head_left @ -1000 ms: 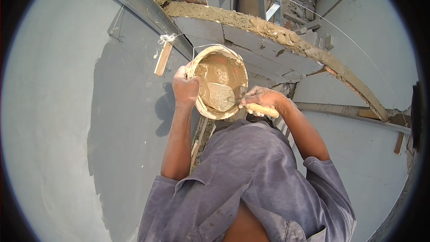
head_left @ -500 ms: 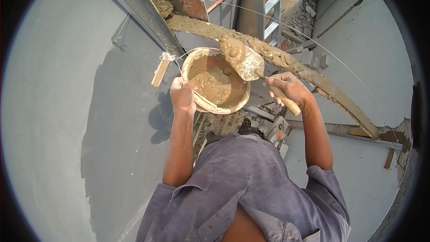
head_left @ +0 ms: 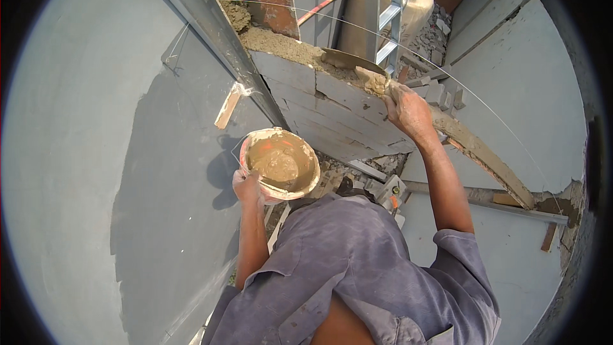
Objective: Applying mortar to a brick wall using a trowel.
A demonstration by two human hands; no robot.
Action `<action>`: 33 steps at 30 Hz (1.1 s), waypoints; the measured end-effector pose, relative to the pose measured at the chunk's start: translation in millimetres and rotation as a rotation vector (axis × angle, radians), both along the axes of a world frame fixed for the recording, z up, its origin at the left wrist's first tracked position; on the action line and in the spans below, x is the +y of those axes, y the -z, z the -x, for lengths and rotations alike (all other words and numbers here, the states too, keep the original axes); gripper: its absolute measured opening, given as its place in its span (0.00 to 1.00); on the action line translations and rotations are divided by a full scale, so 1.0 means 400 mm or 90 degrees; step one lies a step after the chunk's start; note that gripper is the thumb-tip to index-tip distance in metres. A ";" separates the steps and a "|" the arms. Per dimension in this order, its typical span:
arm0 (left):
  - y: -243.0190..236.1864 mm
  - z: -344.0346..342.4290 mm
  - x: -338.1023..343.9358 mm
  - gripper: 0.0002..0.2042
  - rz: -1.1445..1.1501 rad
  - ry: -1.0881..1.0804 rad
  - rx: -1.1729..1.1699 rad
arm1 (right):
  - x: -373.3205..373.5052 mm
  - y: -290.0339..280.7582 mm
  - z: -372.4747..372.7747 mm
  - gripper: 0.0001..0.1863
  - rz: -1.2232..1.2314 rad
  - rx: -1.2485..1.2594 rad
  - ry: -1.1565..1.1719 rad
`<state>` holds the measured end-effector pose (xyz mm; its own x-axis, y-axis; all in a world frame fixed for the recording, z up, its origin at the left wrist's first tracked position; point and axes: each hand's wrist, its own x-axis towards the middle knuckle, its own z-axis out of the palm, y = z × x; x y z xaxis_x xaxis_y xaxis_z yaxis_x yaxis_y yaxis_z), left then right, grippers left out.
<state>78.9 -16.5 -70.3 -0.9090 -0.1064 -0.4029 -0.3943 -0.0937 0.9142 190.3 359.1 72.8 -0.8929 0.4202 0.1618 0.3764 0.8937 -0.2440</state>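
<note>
My left hand grips the edge of a mortar-smeared bucket with wet mortar inside. The bucket is held low in front of my body, beside the grey panel on the left. In my right hand is a trowel, its handle mostly hidden by my fingers. The trowel's blade lies edge-on along the top of a low block wall, against the mortar layer there. A lump of mortar sits at the near edge, just ahead of my fingers.
A taut string runs above the wall. At left stands a metal channel, with a wood strip hanging beside it. Behind the wall are an aluminium ladder, a wrapped bag and rubble.
The bucket has dropped lower and nearer my body with my left hand. My right hand has reached forward, bringing the loaded trowel from above the bucket down onto the wall top.
</note>
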 end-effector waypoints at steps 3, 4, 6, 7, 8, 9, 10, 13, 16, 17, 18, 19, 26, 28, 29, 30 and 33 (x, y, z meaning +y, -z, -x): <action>0.030 -0.044 -0.086 0.07 0.062 -0.016 -0.037 | -0.018 -0.015 -0.024 0.15 -0.005 -0.014 0.018; 0.048 -0.055 -0.121 0.07 0.062 -0.012 -0.038 | -0.023 -0.025 -0.028 0.15 -0.001 -0.051 0.036; 0.073 -0.079 -0.176 0.08 0.114 -0.031 -0.056 | -0.033 -0.013 -0.044 0.15 -0.006 -0.018 0.048; 0.080 -0.088 -0.190 0.08 0.113 -0.028 -0.058 | -0.036 -0.008 -0.052 0.14 -0.010 0.015 0.056; 0.086 -0.095 -0.202 0.09 0.112 -0.050 -0.063 | -0.035 -0.015 -0.057 0.14 -0.012 0.013 0.059; 0.086 -0.096 -0.213 0.09 0.110 -0.073 -0.065 | -0.034 -0.028 -0.056 0.14 0.018 -0.037 0.091; 0.088 -0.097 -0.229 0.09 0.108 -0.072 -0.063 | -0.036 -0.037 -0.054 0.13 0.047 -0.087 0.123; 0.105 -0.099 -0.270 0.09 0.087 -0.096 -0.093 | -0.067 -0.020 -0.061 0.13 0.026 0.035 0.122; 0.098 -0.087 -0.267 0.09 0.102 -0.053 -0.091 | -0.054 -0.014 -0.041 0.14 -0.007 -0.068 0.120; 0.090 -0.083 -0.260 0.09 0.059 -0.061 -0.082 | -0.061 -0.009 -0.030 0.14 -0.008 -0.064 0.123; 0.082 -0.084 -0.251 0.09 0.017 -0.070 -0.076 | -0.075 -0.001 -0.017 0.14 -0.002 0.001 0.117; 0.082 -0.079 -0.247 0.09 0.016 -0.065 -0.075 | -0.092 0.001 -0.007 0.14 0.004 0.068 0.113; 0.082 -0.038 -0.221 0.09 0.083 0.033 -0.015 | -0.120 -0.007 0.066 0.15 0.012 0.027 0.100; 0.083 -0.029 -0.224 0.09 0.075 0.046 0.000 | -0.126 -0.035 0.068 0.15 0.029 -0.104 0.104; 0.090 -0.027 -0.229 0.08 0.057 0.067 0.013 | -0.133 -0.022 0.057 0.15 0.032 -0.106 0.107; 0.089 -0.020 -0.223 0.08 0.035 0.083 0.027 | -0.135 -0.011 0.054 0.15 0.026 -0.036 0.109; 0.092 0.006 -0.212 0.08 0.124 0.134 0.064 | -0.125 0.000 0.056 0.15 0.032 -0.019 0.129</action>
